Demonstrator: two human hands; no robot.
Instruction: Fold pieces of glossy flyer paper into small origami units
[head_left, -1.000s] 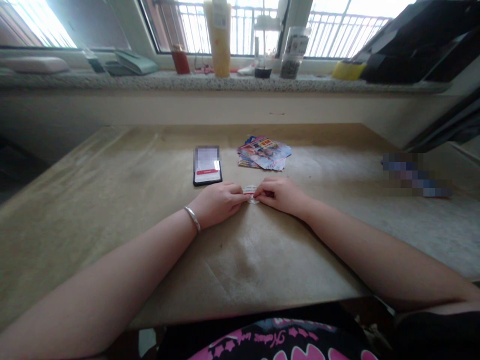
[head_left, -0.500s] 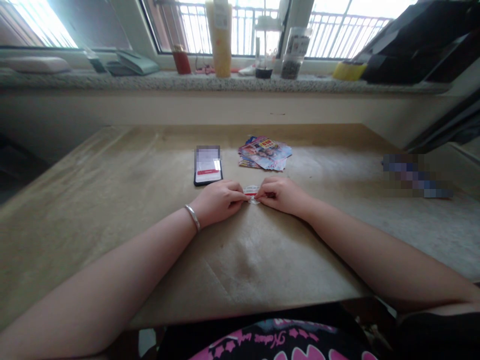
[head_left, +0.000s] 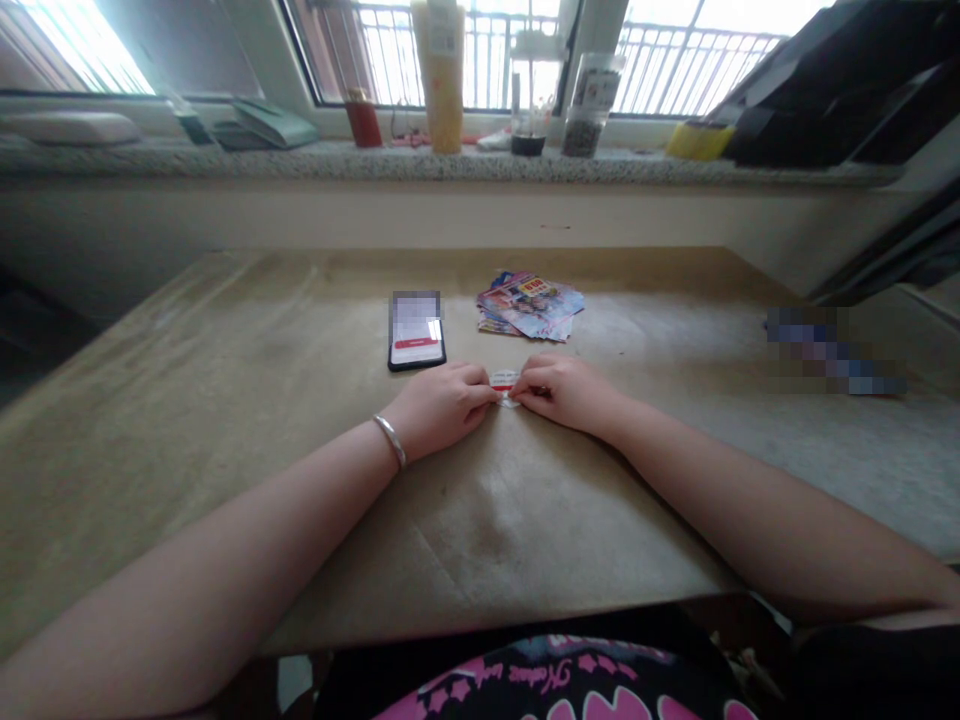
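Window [head_left: 487, 60] bright at the back, railing [head_left: 690, 70] outside, speckled sill [head_left: 480, 172] below it, all well beyond the fingers [head_left: 472, 378]. On the sill, straight out past the fingertips or a little left: red container [head_left: 364, 122], tall yellow container [head_left: 442, 95]. Slightly right of that line: clear container with a dark base [head_left: 527, 145], then one part-filled with dark contents [head_left: 581, 135]. Farther right, a yellow object [head_left: 699, 140] beside a bulky black thing [head_left: 810, 110]. Worktop [head_left: 300, 320] pale brown, mottled, carrying both forearms. Left hand [head_left: 442, 405], silver bracelet [head_left: 390, 441] at its wrist, rests with fingers curled, thumb and forefinger drawn together on the left side of a small white piece [head_left: 505, 377] with a red stripe. Right hand [head_left: 566, 393] mirrors it, fingers bent under, tips pinched on the right side of the same piece. Piece lies between the two sets of fingertips, at the worktop; its lower edge is partly covered, fine print too small to read. Phone [head_left: 417, 350], screen lit, just beyond the left fingers. Fanned pile of colourful cards [head_left: 531, 305] beyond both sets of fingertips, near but untouched. Well right of the right fingers, a blurred-out bluish strip [head_left: 832, 350].
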